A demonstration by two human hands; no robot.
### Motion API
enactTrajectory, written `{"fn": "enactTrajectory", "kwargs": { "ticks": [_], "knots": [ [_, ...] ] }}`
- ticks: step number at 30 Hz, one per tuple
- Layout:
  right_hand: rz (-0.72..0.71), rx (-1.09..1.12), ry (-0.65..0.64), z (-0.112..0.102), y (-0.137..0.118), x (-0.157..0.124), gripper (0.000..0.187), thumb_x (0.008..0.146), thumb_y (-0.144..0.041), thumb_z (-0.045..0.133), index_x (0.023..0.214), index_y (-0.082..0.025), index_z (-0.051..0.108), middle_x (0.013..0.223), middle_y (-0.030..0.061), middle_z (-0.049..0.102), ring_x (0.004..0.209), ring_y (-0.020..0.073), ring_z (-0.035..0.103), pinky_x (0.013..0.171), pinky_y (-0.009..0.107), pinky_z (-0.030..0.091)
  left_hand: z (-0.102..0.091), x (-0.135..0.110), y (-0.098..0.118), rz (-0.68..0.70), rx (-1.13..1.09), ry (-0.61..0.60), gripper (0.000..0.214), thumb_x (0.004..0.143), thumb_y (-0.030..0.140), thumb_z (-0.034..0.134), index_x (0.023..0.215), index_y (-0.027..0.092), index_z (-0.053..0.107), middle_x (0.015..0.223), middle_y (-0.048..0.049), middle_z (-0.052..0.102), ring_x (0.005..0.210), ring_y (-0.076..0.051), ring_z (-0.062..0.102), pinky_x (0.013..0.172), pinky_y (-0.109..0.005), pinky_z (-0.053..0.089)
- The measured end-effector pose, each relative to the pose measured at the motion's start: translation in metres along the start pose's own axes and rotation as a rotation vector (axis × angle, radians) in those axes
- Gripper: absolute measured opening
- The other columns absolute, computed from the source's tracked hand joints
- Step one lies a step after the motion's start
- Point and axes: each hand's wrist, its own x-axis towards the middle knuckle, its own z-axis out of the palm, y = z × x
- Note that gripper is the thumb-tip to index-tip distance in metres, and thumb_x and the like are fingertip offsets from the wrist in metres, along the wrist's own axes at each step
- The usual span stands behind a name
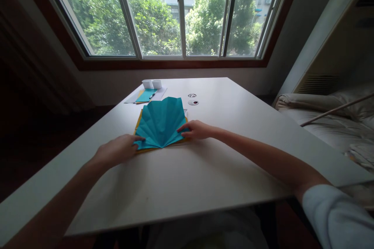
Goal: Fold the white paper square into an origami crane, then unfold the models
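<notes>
A teal paper sheet (160, 121), pleated and spread like a fan, lies on a yellow sheet (139, 120) on the white table (204, 171). My left hand (117, 150) rests at the fan's lower left corner, fingers curled and pinching the paper's edge. My right hand (196, 130) presses on the fan's lower right edge, its fingers bent and pinching the paper there. Both hands hold the fan's bottom corners down against the table.
Behind the fan lie a teal notebook with a pen (146, 95) on white papers, two small white boxes (152, 83) and two small round items (193, 99). A large window (181, 11) faces me. A padded seat (321, 116) stands to the right.
</notes>
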Motion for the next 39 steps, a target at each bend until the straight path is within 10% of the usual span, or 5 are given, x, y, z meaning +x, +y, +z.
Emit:
{"fn": "enactTrajectory", "kwargs": {
  "ticks": [8, 17, 22, 30, 39],
  "knots": [
    [-0.132, -0.469, 0.096, 0.007, -0.008, 0.003, 0.030, 0.088, -0.035, 0.043, 0.089, -0.018, 0.068, 0.110, 0.0101, 0.058, 0.094, 0.0210, 0.056, 0.076, 0.031, 0.040, -0.007, 0.009, 0.030, 0.232, 0.402, 0.174, 0.048, 0.084, 0.047, 0.034, 0.074, 0.016, 0.069, 0.100, -0.0176, 0.058, 0.101, -0.035, 0.050, 0.077, -0.041, 0.042],
    [-0.165, -0.435, -0.055, 0.005, -0.007, 0.023, 0.034, 0.085, -0.030, 0.050, 0.115, -0.014, 0.054, 0.110, 0.0134, 0.058, 0.100, 0.0240, 0.055, 0.083, 0.035, 0.043, -0.002, 0.052, 0.065, 0.093, 0.290, 0.119, 0.050, 0.087, 0.051, 0.026, 0.121, 0.025, 0.051, 0.092, -0.0153, 0.064, 0.085, -0.033, 0.061, 0.068, -0.042, 0.044],
    [0.014, -0.389, -0.194, -0.001, 0.000, 0.023, 0.075, 0.077, -0.061, 0.046, 0.138, -0.021, 0.030, 0.145, 0.0144, 0.023, 0.130, 0.0368, 0.024, 0.102, 0.052, 0.021, 0.018, 0.059, 0.063, 0.306, 0.260, 0.270, 0.047, 0.090, 0.038, 0.026, 0.117, 0.011, 0.054, 0.125, -0.0209, 0.047, 0.121, -0.033, 0.039, 0.093, -0.044, 0.034],
    [0.071, -0.259, -0.279, 0.003, 0.014, 0.010, 0.096, 0.067, -0.078, 0.037, 0.142, -0.029, 0.002, 0.150, 0.0074, -0.004, 0.136, 0.0296, -0.006, 0.103, 0.054, -0.013, 0.033, 0.058, 0.041, 0.080, 0.032, 0.074, 0.076, 0.077, 0.073, 0.018, 0.141, 0.033, 0.011, 0.149, -0.0134, 0.009, 0.132, -0.042, 0.012, 0.097, -0.061, 0.018],
    [0.157, -0.462, -0.317, -0.027, -0.018, 0.039, 0.064, 0.079, -0.064, 0.038, 0.121, -0.019, 0.054, 0.120, 0.0149, 0.056, 0.113, 0.0341, 0.048, 0.095, 0.052, 0.031, 0.034, 0.046, 0.049, 0.111, 0.023, 0.087, 0.087, 0.068, 0.080, 0.027, 0.140, 0.036, 0.010, 0.149, -0.0114, 0.005, 0.133, -0.042, 0.006, 0.096, -0.065, 0.014]
  ]
}}
